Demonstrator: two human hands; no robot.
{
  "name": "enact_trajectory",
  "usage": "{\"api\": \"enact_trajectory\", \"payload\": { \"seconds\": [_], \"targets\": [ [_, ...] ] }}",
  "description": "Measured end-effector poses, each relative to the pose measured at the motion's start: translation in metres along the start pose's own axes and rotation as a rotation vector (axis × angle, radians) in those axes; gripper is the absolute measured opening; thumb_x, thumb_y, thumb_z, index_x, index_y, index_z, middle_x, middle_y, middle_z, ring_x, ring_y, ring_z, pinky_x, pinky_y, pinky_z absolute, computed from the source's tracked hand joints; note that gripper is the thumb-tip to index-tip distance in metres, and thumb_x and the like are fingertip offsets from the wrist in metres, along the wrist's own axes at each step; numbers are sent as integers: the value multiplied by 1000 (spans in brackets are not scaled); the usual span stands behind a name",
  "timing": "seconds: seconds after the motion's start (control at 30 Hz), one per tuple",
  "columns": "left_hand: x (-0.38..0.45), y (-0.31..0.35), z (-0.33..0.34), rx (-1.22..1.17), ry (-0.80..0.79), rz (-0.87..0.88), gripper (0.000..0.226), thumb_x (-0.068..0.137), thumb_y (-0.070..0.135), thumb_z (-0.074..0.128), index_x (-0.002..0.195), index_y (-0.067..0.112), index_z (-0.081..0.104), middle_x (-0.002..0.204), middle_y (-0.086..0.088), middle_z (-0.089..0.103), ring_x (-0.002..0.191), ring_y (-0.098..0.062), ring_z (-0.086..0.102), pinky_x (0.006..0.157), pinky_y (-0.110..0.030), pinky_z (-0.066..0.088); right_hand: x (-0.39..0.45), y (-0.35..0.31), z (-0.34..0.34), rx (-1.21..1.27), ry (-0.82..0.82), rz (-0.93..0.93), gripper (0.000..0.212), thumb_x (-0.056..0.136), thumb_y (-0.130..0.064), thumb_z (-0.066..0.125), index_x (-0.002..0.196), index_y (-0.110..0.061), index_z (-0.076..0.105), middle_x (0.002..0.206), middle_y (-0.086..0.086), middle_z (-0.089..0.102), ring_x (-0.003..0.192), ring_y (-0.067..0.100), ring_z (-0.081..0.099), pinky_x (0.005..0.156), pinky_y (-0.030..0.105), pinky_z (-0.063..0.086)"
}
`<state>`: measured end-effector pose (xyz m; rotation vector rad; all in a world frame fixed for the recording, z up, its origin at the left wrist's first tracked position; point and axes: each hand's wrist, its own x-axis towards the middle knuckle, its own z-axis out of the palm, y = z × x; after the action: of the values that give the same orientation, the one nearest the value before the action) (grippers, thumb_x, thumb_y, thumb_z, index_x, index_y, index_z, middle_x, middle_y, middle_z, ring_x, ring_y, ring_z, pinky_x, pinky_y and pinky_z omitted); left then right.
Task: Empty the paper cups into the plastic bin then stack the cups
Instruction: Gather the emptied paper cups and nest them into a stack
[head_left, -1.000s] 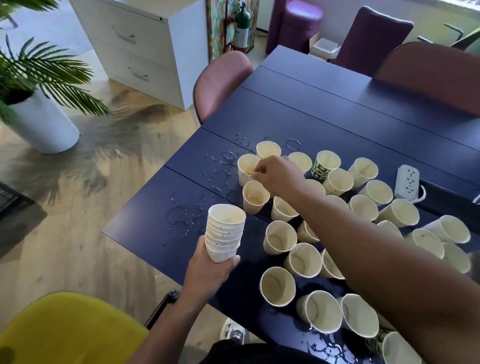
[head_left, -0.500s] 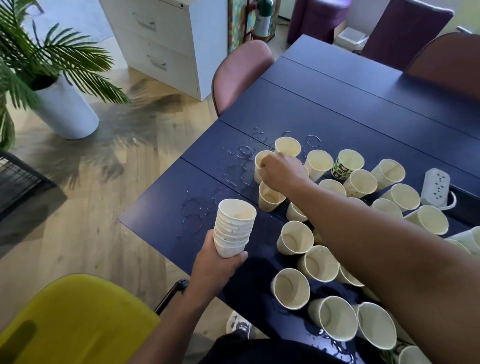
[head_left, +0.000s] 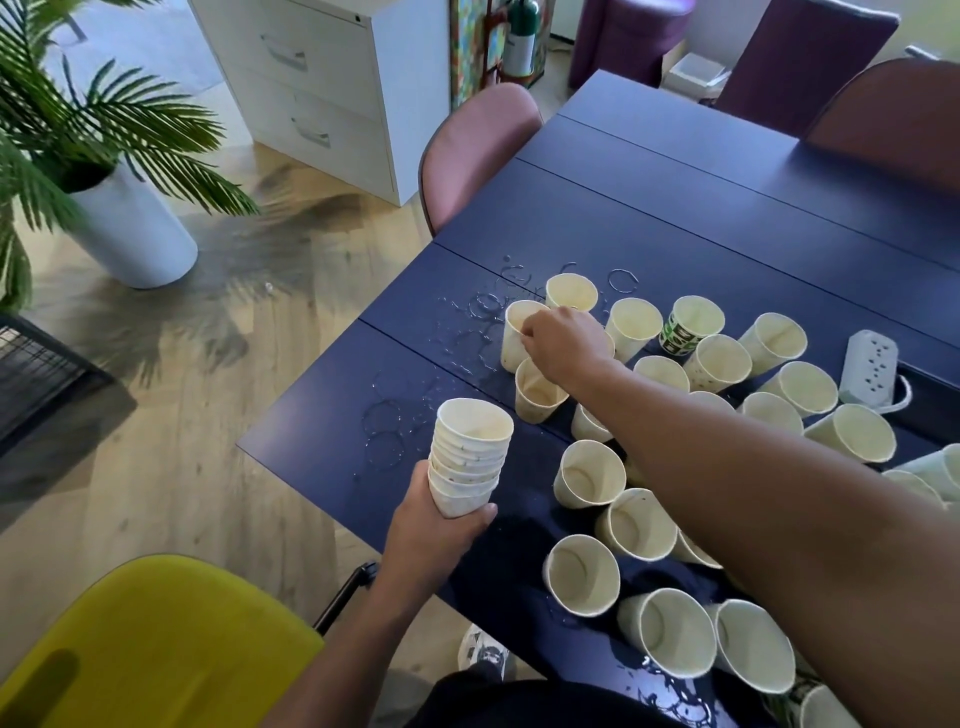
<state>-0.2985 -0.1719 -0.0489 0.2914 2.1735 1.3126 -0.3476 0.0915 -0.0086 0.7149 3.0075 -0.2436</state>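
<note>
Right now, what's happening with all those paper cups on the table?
A person is gathering paper cups into one pile. The left hand holds a stack of nested cups above the near edge of the blue table. The right hand reaches across and pinches the rim of a single cup at the far side. Many loose cups still stand around, among wet rings. No bin is in view.

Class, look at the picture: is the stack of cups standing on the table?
No: the left hand holds the stack up off the table.
</note>
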Motion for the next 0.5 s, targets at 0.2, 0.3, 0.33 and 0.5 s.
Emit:
{"api": "enact_trajectory", "payload": {
  "seconds": [0.2, 0.3, 0.33, 0.5],
  "targets": [
    [0, -3, 4, 17, 3, -13, 48, 73, 30, 85, 109, 33, 53, 98, 16, 68, 89, -7, 66, 76, -34, 57, -11, -6, -36, 212, 165, -23, 27, 97, -30, 53, 83, -16, 70, 79, 4, 66, 77, 29, 59, 60, 33, 45],
    [2, -2, 7, 21, -3, 10, 49, 74, 28, 85, 111, 32, 54, 97, 16, 67, 85, -5, 65, 73, -29, 55, -22, -12, -72, 346, 328, -133, 20, 96, -30, 59, 97, -22, 77, 87, -2, 72, 78, 19, 58, 71, 35, 50],
    [4, -1, 7, 20, -7, 18, 50, 74, 28, 85, 113, 31, 54, 97, 15, 67, 84, -5, 65, 72, -26, 54, -28, -14, -83, 380, 376, -171, 19, 96, -30, 61, 101, -23, 78, 89, -4, 72, 77, 15, 56, 72, 33, 49],
    [12, 4, 11, -33, -6, 52, 56, 75, 31, 86, 120, 31, 53, 107, 14, 67, 96, -7, 65, 77, -28, 51, -69, -12, -108, 388, 570, -388, 15, 92, -24, 69, 103, -20, 79, 83, -6, 72, 68, 4, 48, 67, 26, 47]
  ]
}}
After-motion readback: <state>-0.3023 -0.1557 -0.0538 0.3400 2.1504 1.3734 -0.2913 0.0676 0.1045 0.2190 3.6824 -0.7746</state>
